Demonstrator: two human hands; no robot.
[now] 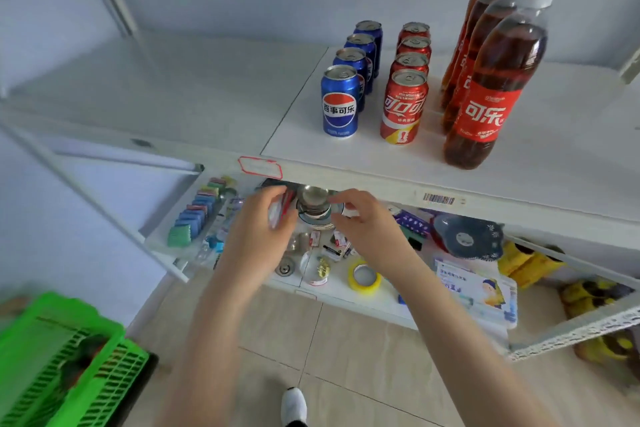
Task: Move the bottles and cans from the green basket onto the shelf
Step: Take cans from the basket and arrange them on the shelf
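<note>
On the white shelf (207,97) stand three rows running front to back: several blue Pepsi cans (340,102), several red Coca-Cola cans (403,107) and several tall cola bottles (498,80). The green basket (52,357) sits on the floor at the lower left, with something dark and blurred inside. Both hands are raised just below the shelf's front edge. My left hand (256,232) is closed on a red and white item (280,208), mostly hidden by the fingers. My right hand (367,222) has its fingers curled beside a round silver object (314,199); whether it holds anything is unclear.
A lower shelf (381,305) holds small goods: blue and green packs (194,218), a yellow tape roll (364,276), a dark patterned item (467,236), a printed box (478,291) and yellow items (530,263). A white shoe (293,404) stands on the tiled floor.
</note>
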